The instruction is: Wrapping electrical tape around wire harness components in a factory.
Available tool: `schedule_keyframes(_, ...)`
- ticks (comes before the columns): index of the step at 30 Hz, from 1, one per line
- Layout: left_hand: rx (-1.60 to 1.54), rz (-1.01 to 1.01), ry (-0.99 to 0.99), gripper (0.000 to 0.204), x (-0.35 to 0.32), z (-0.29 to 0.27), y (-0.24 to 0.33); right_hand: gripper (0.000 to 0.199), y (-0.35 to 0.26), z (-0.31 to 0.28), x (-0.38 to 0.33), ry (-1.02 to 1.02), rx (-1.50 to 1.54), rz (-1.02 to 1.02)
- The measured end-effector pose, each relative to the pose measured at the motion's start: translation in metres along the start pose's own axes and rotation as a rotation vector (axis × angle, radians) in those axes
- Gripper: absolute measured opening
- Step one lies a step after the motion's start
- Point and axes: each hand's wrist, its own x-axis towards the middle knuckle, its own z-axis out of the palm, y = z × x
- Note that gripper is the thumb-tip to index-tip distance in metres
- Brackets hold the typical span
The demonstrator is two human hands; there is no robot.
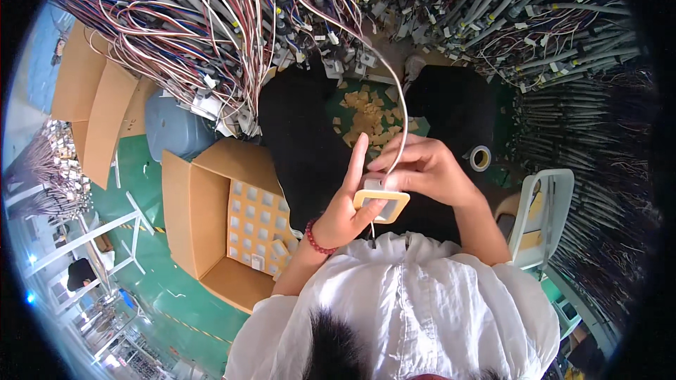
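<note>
In front of my chest, my left hand (339, 217) holds a small square white part with a yellowish frame (402, 201) round one face. The thumb lies across that face, and the index finger points up past the part. My right hand (435, 174) has its fingers bent at the top of the part, pinching a thin pale wire (401, 91) there. This wire arches down from the hanging bundles above. The exact joint between wire and part is hidden by the fingers. A red bead bracelet (316, 238) circles my left wrist.
An open cardboard box (184, 214) at my left contains a tray of square pieces (257, 222). Behind it are a blue tub (174, 125) and another carton (105, 98). Dense cable bundles (232, 21) hang ahead and right. A tape roll (480, 158) and white chair (542, 214) are right; scraps (370, 114) litter the green floor.
</note>
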Motion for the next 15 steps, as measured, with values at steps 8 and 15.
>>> schedule_keyframes(8, -0.136, -0.032, -0.004, 0.078, 0.009, 0.003, 0.005, 0.011, -0.005, 0.005, -0.002, 0.146, -0.238, -0.246)
schedule_keyframes(15, -0.450, 0.014, 0.113, 0.067, 0.009, 0.025, -0.004, 0.010, -0.006, 0.014, -0.007, 0.395, -0.413, -0.438)
